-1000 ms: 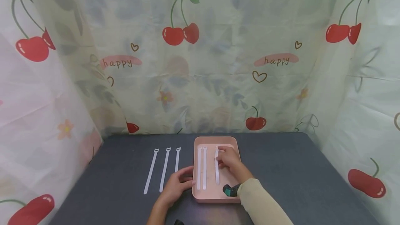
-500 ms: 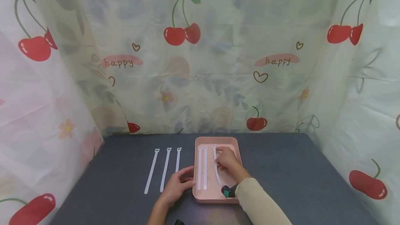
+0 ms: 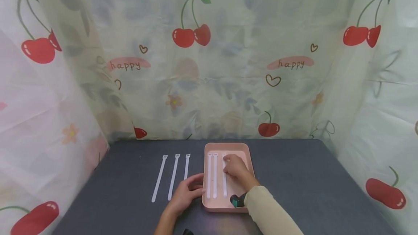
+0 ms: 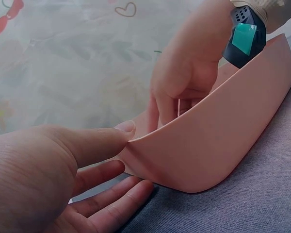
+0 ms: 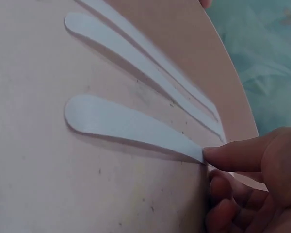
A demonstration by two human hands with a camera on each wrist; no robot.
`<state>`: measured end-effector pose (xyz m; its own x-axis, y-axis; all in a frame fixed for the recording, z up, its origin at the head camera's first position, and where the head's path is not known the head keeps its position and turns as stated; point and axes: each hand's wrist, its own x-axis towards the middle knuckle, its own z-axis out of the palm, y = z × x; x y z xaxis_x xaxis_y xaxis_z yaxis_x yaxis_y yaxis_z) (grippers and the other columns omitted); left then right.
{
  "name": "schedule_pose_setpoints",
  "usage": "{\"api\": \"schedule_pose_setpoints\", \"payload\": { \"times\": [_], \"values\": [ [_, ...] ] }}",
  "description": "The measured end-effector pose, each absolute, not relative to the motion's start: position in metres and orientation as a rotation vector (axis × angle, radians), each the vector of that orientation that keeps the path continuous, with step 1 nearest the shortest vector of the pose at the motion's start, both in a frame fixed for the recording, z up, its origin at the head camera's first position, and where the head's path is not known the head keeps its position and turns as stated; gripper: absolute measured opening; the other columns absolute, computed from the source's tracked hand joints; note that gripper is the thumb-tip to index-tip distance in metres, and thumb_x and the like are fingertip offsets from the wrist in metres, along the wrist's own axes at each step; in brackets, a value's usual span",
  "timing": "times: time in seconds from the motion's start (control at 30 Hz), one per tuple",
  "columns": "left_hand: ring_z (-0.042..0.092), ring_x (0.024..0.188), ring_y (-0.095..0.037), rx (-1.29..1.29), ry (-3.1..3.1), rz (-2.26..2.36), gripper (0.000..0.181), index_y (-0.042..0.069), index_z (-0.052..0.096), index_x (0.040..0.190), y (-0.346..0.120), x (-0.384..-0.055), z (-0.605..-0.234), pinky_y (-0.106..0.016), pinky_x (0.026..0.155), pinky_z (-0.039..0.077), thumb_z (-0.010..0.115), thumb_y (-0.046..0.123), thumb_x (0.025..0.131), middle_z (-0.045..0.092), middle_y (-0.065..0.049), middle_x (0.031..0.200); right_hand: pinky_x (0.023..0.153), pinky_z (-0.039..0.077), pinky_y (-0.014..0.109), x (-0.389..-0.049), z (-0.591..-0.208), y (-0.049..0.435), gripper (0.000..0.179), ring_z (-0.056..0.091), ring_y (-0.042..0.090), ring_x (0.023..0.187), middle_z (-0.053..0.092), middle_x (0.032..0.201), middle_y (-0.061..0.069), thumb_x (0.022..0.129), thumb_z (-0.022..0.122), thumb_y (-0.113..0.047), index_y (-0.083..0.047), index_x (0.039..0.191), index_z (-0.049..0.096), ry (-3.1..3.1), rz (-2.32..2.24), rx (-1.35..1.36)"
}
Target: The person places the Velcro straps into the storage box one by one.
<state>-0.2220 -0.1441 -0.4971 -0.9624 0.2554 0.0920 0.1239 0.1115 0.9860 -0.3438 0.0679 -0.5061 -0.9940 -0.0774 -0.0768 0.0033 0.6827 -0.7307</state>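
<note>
On the left side of the dark desk [image 3: 294, 177], three skinny white straps [image 3: 173, 177] were laid out in a slight fan, each one topped with a little slotted head at the far end. The near end of the third was hidden by the left hand [image 3: 185, 191]. That hand was set at the left wall of the pink tray [image 3: 225, 210], with the rim touched by the thumb and the fingers held loose and nearly straight by the outer wall, so nothing was really being clutched there.

Inside the tray, two matching straps [image 3: 215, 177] were lined up just beside each other near the left wall, pretty much parallel. After a wider gap came the held strap [image 3: 224, 184], also inside the tray: same plain white band, neatly rounded at the near end, head mostly covered. It was pinched near its far end between thumb and fingers by the right hand [image 3: 238, 168], which was angled in over the right wall, fingertips pointed down. A black wrist device [image 3: 237, 201] and a cream sleeve [image 3: 271, 209] were worn on that arm.
</note>
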Motion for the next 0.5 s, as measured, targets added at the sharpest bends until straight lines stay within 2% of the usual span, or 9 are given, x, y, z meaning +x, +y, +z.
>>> {"api": "schedule_pose_setpoints", "payload": {
  "times": [0.13,0.33,0.5],
  "values": [
    [0.061,0.107,-0.038,0.393,2.253,1.994,0.054,-0.009,0.049,0.135,-0.1435,-0.2229,-0.4988,-0.036,0.085,0.052,0.070,0.001,0.087,0.059,-0.026,0.122,0.070,0.046,0.031,-0.3417,-0.5055,0.0648,0.048,0.057,0.025,0.091,0.063,0.124,0.016,0.072,0.075,0.001,-0.003,0.119,0.068,2.832,-1.132,-0.119],
    [0.060,0.107,-0.038,0.393,2.255,1.993,0.053,-0.009,0.049,0.135,-0.1434,-0.2220,-0.4974,-0.037,0.086,0.052,0.070,0.002,0.087,0.058,-0.028,0.123,0.079,0.046,0.036,-0.3389,-0.5050,0.0621,0.046,0.057,0.025,0.096,0.061,0.127,0.015,0.076,0.073,-0.001,-0.005,0.121,0.067,2.833,-1.096,-0.103],
    [0.060,0.107,-0.038,0.406,2.256,1.991,0.054,-0.010,0.049,0.135,-0.1440,-0.2227,-0.4981,-0.036,0.086,0.052,0.070,0.002,0.087,0.057,-0.028,0.123,0.079,0.046,0.036,-0.3389,-0.5025,0.0628,0.046,0.057,0.025,0.096,0.061,0.127,0.016,0.076,0.073,-0.002,-0.004,0.122,0.066,2.830,-1.098,-0.125]
  ]
}}
